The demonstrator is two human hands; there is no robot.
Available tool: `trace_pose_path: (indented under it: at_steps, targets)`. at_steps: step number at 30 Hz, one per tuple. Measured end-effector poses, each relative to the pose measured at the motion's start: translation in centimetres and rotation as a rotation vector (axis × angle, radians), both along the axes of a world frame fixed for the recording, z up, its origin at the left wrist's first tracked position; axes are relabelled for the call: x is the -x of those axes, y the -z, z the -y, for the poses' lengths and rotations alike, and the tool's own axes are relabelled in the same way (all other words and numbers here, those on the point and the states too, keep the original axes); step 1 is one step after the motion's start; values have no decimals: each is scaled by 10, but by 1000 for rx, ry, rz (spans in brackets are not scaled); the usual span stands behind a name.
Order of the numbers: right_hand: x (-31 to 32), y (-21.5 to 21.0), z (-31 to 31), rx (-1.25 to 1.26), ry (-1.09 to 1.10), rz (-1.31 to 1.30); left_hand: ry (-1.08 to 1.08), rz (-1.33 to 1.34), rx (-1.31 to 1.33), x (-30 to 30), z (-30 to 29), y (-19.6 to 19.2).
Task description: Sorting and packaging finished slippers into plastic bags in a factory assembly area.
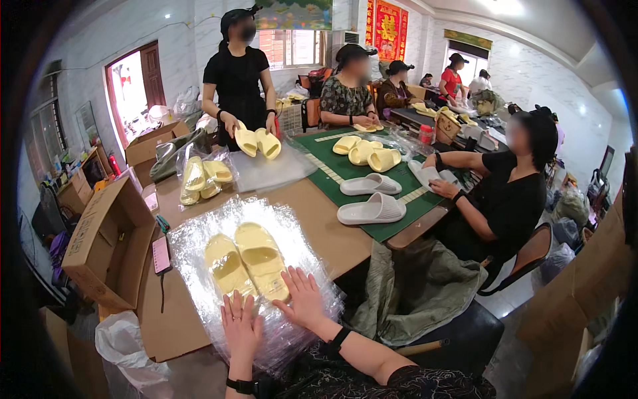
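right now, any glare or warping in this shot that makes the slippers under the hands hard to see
Head view: ceiling light glints off the stack of clear plastic bags, so the yellow slippers look milky but readable; left hand and right hand are sharp; fisheye bends the table edge; the doorway is blown out.

left hand [240, 326], right hand [304, 300], flat on bagged yellow slippers [247, 261]

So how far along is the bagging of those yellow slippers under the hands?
Done: a pair of yellow slippers lies side by side inside a clear plastic bag on the table. In hand: the left hand and right hand press flat on the bag's near end, with no grip on anything. Left: loose yellow slippers and white slippers on the green mat.
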State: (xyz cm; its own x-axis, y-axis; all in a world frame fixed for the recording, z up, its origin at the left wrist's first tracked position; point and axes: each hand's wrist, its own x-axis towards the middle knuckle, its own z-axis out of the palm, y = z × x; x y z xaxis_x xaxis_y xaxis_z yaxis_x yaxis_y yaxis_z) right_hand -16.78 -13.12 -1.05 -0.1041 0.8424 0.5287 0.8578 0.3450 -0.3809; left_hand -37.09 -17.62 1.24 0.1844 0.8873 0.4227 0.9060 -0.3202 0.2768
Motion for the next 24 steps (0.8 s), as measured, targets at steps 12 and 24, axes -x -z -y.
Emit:
trace_pose_path:
  at_steps: [12,24]
  targets:
    - [1,-1,1,-24,-5,-1,-1,13,-14,0,0,2]
    - [1,2,1,-17,-8,-17,12,23,-27,0,1,1]
